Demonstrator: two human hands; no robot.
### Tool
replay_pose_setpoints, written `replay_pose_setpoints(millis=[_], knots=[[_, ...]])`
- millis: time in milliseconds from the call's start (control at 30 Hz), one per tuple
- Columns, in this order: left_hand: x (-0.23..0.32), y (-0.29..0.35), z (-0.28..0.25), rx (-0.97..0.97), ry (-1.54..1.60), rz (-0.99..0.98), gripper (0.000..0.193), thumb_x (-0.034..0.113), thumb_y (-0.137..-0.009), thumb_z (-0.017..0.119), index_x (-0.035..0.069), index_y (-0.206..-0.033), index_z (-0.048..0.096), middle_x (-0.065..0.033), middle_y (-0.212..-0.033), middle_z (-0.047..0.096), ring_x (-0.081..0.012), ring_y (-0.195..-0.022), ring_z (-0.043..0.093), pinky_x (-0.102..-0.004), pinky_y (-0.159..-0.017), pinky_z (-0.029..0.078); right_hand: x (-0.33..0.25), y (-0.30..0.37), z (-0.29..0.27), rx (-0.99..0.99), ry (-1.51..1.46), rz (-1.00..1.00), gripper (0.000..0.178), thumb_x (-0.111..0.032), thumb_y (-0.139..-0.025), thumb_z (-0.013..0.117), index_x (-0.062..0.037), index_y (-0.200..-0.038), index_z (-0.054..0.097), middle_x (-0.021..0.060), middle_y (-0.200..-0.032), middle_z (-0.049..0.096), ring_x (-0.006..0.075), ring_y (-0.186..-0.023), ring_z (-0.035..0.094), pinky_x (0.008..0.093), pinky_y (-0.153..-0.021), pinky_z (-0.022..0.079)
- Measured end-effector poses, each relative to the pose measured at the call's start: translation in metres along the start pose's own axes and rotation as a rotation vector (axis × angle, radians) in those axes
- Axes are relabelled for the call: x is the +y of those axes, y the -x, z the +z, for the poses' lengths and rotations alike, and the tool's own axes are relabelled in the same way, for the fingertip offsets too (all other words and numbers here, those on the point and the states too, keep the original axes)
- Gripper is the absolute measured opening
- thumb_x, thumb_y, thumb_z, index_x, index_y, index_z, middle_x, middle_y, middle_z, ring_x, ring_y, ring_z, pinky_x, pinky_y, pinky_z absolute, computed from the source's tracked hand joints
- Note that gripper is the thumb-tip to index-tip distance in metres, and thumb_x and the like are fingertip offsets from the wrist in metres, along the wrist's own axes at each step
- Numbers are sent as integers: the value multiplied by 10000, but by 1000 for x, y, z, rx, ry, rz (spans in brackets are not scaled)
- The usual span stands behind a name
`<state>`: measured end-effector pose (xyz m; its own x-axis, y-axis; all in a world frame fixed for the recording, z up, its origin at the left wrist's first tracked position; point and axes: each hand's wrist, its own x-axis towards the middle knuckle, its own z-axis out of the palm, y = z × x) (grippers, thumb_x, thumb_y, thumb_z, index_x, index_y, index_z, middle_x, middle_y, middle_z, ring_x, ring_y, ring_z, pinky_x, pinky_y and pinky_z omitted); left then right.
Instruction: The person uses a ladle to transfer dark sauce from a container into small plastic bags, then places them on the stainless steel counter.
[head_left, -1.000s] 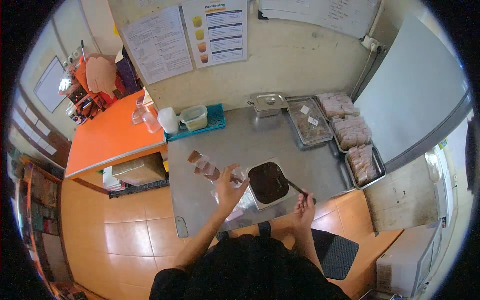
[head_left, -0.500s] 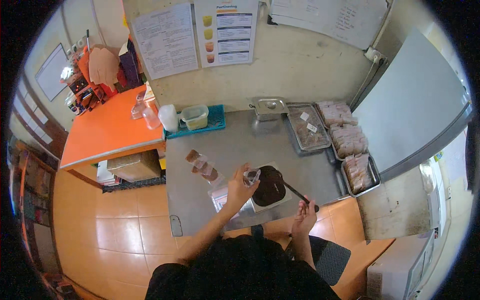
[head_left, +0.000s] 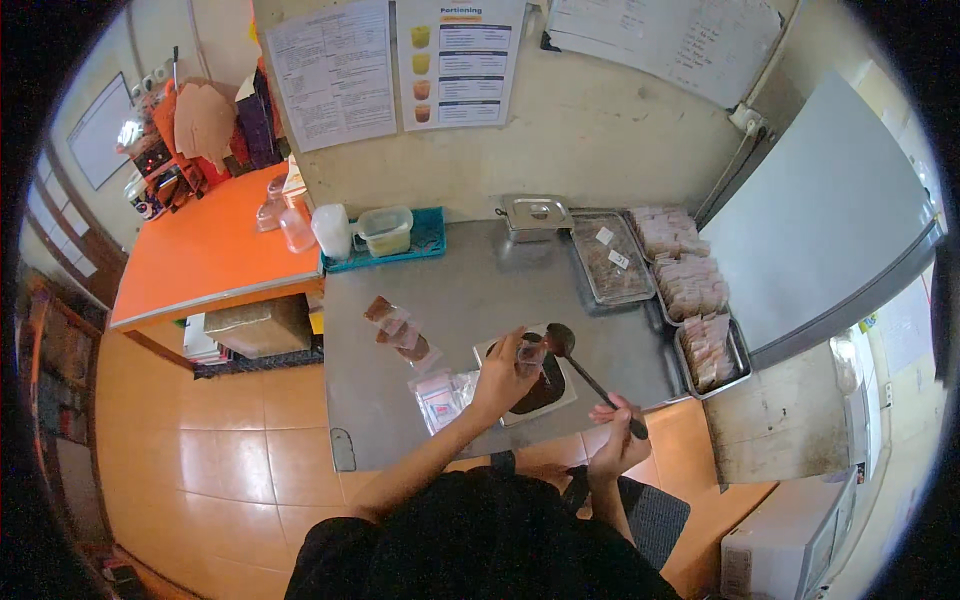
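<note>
My left hand (head_left: 503, 378) is closed around a small clear plastic bag (head_left: 531, 353), held over a light-rimmed square tub (head_left: 566, 398) of dark brown contents (head_left: 530, 397). In my right hand (head_left: 618, 447) is the handle of a black ladle (head_left: 597, 386), slanting up to the left. The ladle's bowl is by the tub's far right corner, close beside the bag. Fingers hide part of the bag, and I cannot make out what is inside it. Left of the tub lie a pack of clear bags (head_left: 440, 402) and several filled brown packets (head_left: 396, 324) in a row.
Metal trays of packed sachets (head_left: 690, 285) line the table's right side, beside a lidded tray (head_left: 612, 262). A lidded steel pan (head_left: 537, 215) stands at the back. A teal tray (head_left: 428, 236) holds plastic tubs (head_left: 386, 230). An orange table (head_left: 210, 245) adjoins on the left.
The ladle's bowl has come up out of the brown contents to the far right corner of the tub. My left hand has moved right with the bag, toward the ladle.
</note>
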<state>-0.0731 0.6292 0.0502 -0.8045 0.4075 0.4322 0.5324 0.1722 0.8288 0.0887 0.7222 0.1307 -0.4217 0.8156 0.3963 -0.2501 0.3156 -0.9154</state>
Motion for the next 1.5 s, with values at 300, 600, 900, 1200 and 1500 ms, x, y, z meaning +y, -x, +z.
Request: replay_pose_setpoints(millis=[300, 600, 900, 1200, 1500], knots=[[18, -6, -4, -45, 8, -52, 668, 68, -735, 723, 16, -1339, 442, -205, -1036, 597, -353, -873, 636, -421, -740, 531, -3, 3, 1, -380, 414, -839, 187, -99, -829, 649, 9, -972, 702, 129, -812, 715, 217, -662, 690, 300, -611, 562], [16, -2, -14, -15, 20, -2, 635, 55, -737, 732, 21, -1308, 458, -202, -1042, 611, -356, -807, 659, -409, -695, 546, 20, -12, -13, 254, -256, 339, 371, -288, -1017, 497, 62, -1071, 606, 146, -1003, 670, 140, -763, 630, 243, -706, 515], [27, -2, -21, -37, 33, -65, 465, 74, -732, 752, 13, -1148, 554, -176, -1031, 599, -285, -841, 651, -393, -715, 538, 117, 9, -22, -375, 152, 97, 322, -98, -874, 627, -15, -1184, 636, 140, -1028, 686, 241, -935, 651, 331, -847, 507], [45, 2, -33, -147, 355, -258, 344, 102, -764, 807, 34, -1001, 568, -52, -906, 601, -122, -810, 616, -274, -694, 518, 38, -5, 37, -420, 338, -191, 231, -5, -811, 678, -32, -1038, 646, 132, -962, 649, 288, -869, 639, 364, -768, 502], [32, 14, -61, -202, 612, -296, 234, -19, -820, 727, 1, -977, 554, -41, -948, 597, -132, -899, 640, -263, -775, 541, 34, -8, 47, -478, 309, -325, 64, -35, -834, 675, -22, -892, 652, 128, -870, 641, 269, -802, 636, 339, -714, 492]])
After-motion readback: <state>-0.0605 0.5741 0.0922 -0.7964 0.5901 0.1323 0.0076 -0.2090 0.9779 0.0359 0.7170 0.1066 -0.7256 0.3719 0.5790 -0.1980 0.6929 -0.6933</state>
